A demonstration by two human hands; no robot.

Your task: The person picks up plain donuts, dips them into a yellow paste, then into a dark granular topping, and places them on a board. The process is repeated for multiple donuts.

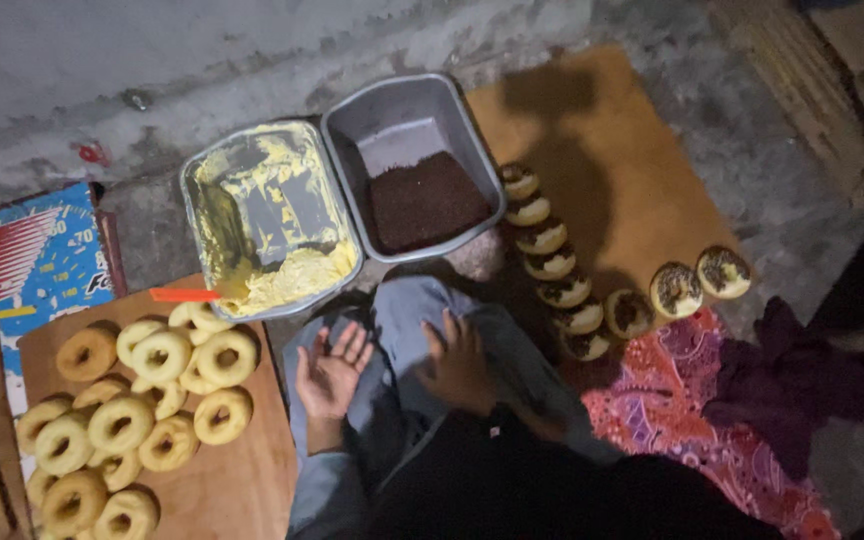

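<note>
My left hand point(332, 375) lies palm up and open on my grey trouser leg, holding nothing. My right hand point(459, 362) rests palm down on the other leg, fingers spread. Left of my left hand, a wooden board point(252, 470) carries a pile of plain ring doughnuts point(142, 410). In front of my knees stand two metal trays: one with yellow cream point(267, 215) and an orange-handled spreader point(184, 295), one with dark chocolate sprinkles point(422, 200). To the right, a row of doughnuts topped with sprinkles point(552, 265) lies on a brown board point(612, 150).
Two more topped doughnuts point(697, 282) sit at the brown board's right edge. A red patterned cloth point(692, 410) covers the floor at right. A blue printed box point(42, 260) lies at left by the concrete wall point(202, 50). Wooden planks point(812, 60) stand at upper right.
</note>
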